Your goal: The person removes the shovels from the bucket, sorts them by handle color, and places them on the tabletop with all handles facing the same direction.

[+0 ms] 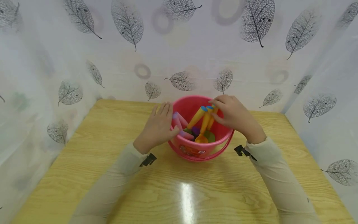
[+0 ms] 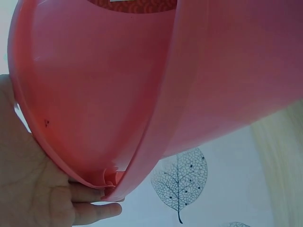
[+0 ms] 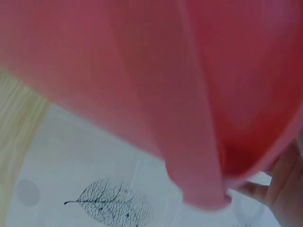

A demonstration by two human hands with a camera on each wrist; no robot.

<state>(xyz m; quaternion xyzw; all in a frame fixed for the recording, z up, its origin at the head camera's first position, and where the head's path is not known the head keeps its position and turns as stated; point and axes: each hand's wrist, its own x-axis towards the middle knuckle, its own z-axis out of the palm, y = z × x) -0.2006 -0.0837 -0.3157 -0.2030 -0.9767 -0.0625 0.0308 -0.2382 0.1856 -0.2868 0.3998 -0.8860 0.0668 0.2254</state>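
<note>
A pink plastic bucket [image 1: 193, 151] stands on the table with its mouth upward. Inside are several toy tools, among them yellow handles with blue ends [image 1: 197, 117], a yellow scoop [image 1: 201, 139] and pink-lilac pieces [image 1: 179, 119]. My left hand [image 1: 160, 126] rests against the bucket's left side, fingers extended, thumb over the rim. My right hand [image 1: 233, 113] reaches over the right rim. Its thumb and fingers are spread near the rightmost yellow handle [image 1: 211, 119]; whether they touch it is unclear. Both wrist views show fingers [image 2: 97, 213] beside the bucket's rim.
The bucket's pink carry handle [image 1: 223, 149] hangs down along its front. Under it is a light wood-grain table [image 1: 195, 193]. Whitish sheets [image 1: 179, 46] printed with dark leaves hang behind the table and at both sides.
</note>
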